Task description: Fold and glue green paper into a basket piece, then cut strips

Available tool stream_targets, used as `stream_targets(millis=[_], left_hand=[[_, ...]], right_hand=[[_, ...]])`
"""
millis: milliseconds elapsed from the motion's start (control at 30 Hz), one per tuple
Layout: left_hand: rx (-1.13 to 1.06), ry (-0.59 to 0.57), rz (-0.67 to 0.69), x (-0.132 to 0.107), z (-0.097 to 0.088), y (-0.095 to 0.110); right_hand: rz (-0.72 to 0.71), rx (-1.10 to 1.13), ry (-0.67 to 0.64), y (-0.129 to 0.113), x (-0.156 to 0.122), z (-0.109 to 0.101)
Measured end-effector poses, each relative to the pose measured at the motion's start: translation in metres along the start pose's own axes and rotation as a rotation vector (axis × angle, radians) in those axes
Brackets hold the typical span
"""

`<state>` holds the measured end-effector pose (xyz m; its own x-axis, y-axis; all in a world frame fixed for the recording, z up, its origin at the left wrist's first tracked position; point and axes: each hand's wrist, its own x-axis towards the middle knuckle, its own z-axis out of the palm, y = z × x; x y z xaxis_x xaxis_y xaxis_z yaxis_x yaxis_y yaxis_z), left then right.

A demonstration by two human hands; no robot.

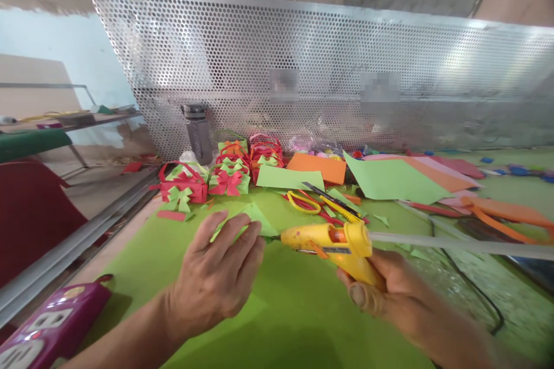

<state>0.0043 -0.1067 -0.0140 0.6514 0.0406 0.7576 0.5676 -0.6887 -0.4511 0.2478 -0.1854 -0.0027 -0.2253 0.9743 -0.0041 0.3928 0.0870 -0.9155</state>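
My right hand (381, 288) is wrapped around the handle of a yellow hot glue gun (320, 239). A long translucent glue stick (454, 243) juts from the gun's rear. The nozzle points left and ends close to the fingertips of my left hand (220, 268). Those fingers are bent over a light green piece of paper (261, 220), which shows between and beyond them; the fingertips' exact grip is partly hidden. Just past the gun lie a box cutter (333, 202), yellow-handled scissors (305, 203) and paper scraps.
Several small red and green paper baskets with bows (184, 189) stand at the back left, before a grey bottle (198, 135). Green sheets (393, 176) and an orange sheet (318, 167) lie behind the tools. A purple power strip (56, 323) sits front left. A perforated metal panel (242, 52) rises behind.
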Motion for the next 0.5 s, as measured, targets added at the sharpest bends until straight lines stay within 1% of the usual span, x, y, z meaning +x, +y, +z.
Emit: stream_targets(millis=[233, 500], left_hand=[[0.007, -0.013, 0.04, 0.003, -0.002, -0.0007], [0.005, -0.004, 0.01, 0.0013, -0.0013, 0.0002]], right_hand=[[-0.037, 0.031, 0.01, 0.0001, -0.0002, 0.0035], [-0.05, 0.046, 0.002, 0.0014, 0.0001, 0.0028]])
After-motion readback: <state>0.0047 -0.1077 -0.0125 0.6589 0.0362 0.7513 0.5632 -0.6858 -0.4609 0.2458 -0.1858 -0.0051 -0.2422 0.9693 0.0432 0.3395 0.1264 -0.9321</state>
